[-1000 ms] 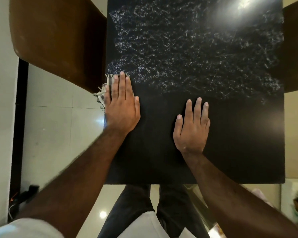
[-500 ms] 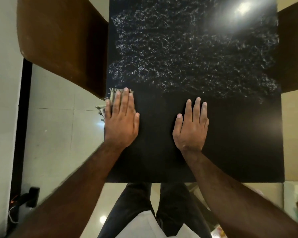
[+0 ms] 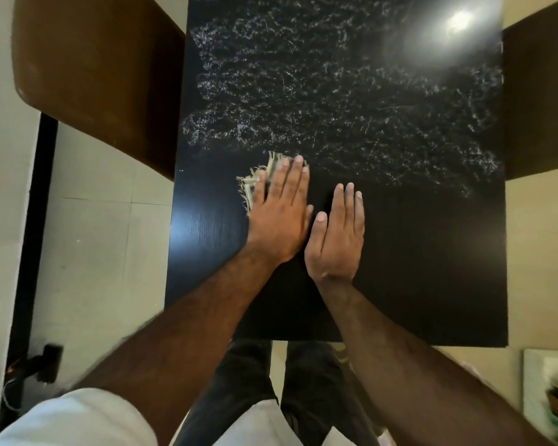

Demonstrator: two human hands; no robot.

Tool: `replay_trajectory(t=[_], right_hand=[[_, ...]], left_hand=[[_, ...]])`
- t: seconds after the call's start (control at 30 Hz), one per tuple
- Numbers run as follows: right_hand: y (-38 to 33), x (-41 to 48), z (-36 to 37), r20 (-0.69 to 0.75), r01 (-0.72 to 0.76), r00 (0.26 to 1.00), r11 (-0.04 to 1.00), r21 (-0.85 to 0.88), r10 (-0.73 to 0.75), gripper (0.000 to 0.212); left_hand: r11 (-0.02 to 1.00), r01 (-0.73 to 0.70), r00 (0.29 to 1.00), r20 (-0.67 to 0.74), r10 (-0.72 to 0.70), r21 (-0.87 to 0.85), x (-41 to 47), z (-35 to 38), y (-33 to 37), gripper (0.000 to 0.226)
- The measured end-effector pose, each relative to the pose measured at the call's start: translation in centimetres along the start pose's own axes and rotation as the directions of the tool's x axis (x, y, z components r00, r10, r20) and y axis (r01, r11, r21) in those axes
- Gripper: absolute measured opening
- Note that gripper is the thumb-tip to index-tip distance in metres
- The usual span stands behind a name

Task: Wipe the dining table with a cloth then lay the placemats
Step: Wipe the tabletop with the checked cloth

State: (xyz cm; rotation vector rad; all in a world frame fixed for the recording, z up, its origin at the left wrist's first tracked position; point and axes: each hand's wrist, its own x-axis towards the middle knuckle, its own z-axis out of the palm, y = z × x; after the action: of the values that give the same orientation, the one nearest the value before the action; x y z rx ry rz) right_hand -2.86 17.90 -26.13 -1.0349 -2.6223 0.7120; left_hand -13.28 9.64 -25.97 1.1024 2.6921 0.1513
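Note:
A black dining table (image 3: 416, 268) fills the middle of the head view. Its far half is covered with whitish smears (image 3: 335, 91); the near half looks dark and plain. My left hand (image 3: 279, 214) lies flat with straight fingers, pressing a small frayed pale cloth (image 3: 255, 180) onto the tabletop. Only the cloth's left and far edges show past the fingers. My right hand (image 3: 337, 236) rests flat on the table right beside the left hand, thumbs nearly touching. No placemats are in view.
A brown chair (image 3: 94, 69) stands at the table's left side and another brown chair (image 3: 541, 91) at the right. Pale tiled floor (image 3: 103, 268) lies to the left. My legs show below the near table edge.
My left hand has slid the cloth rightward from the table's left edge toward the middle, ending next to my right hand. The right hand has stayed in place.

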Motion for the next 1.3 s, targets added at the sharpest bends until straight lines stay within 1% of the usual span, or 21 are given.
replay_trajectory(t=[0.07, 0.1, 0.13, 0.2, 0.23, 0.3, 0.33, 0.4, 0.5, 0.57, 0.63, 0.77, 0.87, 0.93, 1.0, 1.13, 1.23, 1.3], right_hand=[[0.0, 0.1, -0.8, -0.013, -0.029, 0.999, 0.996, 0.085, 0.030, 0.065], [-0.1, 0.1, -1.1, -0.018, -0.031, 0.999, 0.995, 0.098, 0.033, 0.065], [-0.2, 0.2, -1.4, -0.024, -0.005, 1.000, 0.997, 0.082, 0.007, 0.065], [-0.7, 0.9, -1.2, -0.019, 0.123, 0.992, 0.992, -0.027, -0.123, 0.065], [-1.4, 1.3, -0.9, 0.006, 0.189, 0.982, 0.977, -0.094, -0.189, 0.067], [-3.1, 1.7, 0.2, 0.088, 0.281, 0.959, 0.943, -0.179, -0.270, 0.073], [-4.1, 1.7, 0.8, 0.126, 0.307, 0.950, 0.931, -0.196, -0.286, 0.075], [-5.1, 1.7, 1.8, 0.182, 0.339, 0.936, 0.915, -0.219, -0.303, 0.076], [-4.0, 1.5, 2.3, 0.182, 0.390, 0.917, 0.892, -0.229, -0.355, 0.073], [-2.1, 0.8, 1.6, 0.185, 0.416, 0.907, 0.876, -0.246, -0.379, 0.072], [0.6, -0.1, 0.0, 0.189, 0.389, 0.919, 0.873, -0.294, -0.346, 0.074], [5.8, 1.3, -3.3, 0.146, 0.243, 0.969, 0.876, -0.417, -0.199, 0.075], [5.9, 3.7, -3.4, 0.096, 0.139, 0.990, 0.877, -0.461, -0.106, 0.073], [4.2, 4.9, -2.3, 0.065, 0.117, 0.993, 0.886, -0.449, -0.099, 0.072], [2.1, 5.4, -0.9, 0.076, 0.169, 0.986, 0.894, -0.416, -0.151, 0.072], [-1.7, 5.0, 1.7, 0.168, 0.350, 0.935, 0.882, -0.316, -0.311, 0.072], [-2.4, 3.5, 2.3, 0.254, 0.503, 0.857, 0.833, -0.229, -0.448, 0.071], [-1.0, 2.7, 1.7, 0.289, 0.581, 0.803, 0.792, -0.188, -0.521, 0.070]], left_hand=[[0.997, -0.078, 0.996, 0.032, 0.078, -0.007, -0.4, -0.3, 1.1, 0.074], [0.995, -0.091, 0.996, 0.013, 0.092, -0.033, -0.7, -0.7, 1.0, 0.073], [0.996, -0.067, 0.997, -0.027, 0.066, -0.054, -1.2, -1.0, 0.4, 0.073], [0.994, 0.071, 0.991, -0.107, -0.080, -0.084, -2.3, -1.6, -2.1, 0.073], [0.983, 0.148, 0.980, -0.121, -0.161, -0.105, -3.1, -1.8, -3.6, 0.073], [0.951, 0.269, 0.956, -0.077, -0.283, -0.153, -4.9, -1.8, -6.3, 0.074], [0.941, 0.299, 0.950, -0.046, -0.310, -0.158, -5.7, -1.5, -7.2, 0.074], [0.943, 0.310, 0.949, -0.018, -0.315, -0.124, -6.5, -0.9, -7.8, 0.074], [0.950, 0.310, 0.949, -0.054, -0.312, -0.041, -6.4, 0.1, -7.7, 0.073], [0.946, 0.323, 0.943, -0.073, -0.324, -0.028, -6.2, 0.3, -7.7, 0.072], [0.945, 0.325, 0.942, -0.077, -0.326, -0.030, -6.4, 0.5, -7.5, 0.072], [0.942, 0.337, 0.937, -0.093, -0.336, -0.012, -6.2, 0.6, -7.2, 0.074], [0.938, 0.347, 0.934, -0.095, -0.345, 0.002, -6.0, 0.5, -7.1, 0.074], [0.939, 0.342, 0.935, -0.096, -0.340, 0.008, -6.1, 0.6, -7.1, 0.073], [0.940, 0.340, 0.936, -0.102, -0.338, 0.010, -6.1, 0.7, -7.0, 0.073], [0.941, 0.337, 0.935, -0.119, -0.333, 0.019, -6.1, 0.7, -7.0, 0.072], [0.944, 0.330, 0.938, -0.122, -0.325, 0.024, -6.3, 0.8, -7.1, 0.073], [0.945, 0.325, 0.939, -0.126, -0.320, 0.019, -6.3, 0.7, -7.1, 0.073]])
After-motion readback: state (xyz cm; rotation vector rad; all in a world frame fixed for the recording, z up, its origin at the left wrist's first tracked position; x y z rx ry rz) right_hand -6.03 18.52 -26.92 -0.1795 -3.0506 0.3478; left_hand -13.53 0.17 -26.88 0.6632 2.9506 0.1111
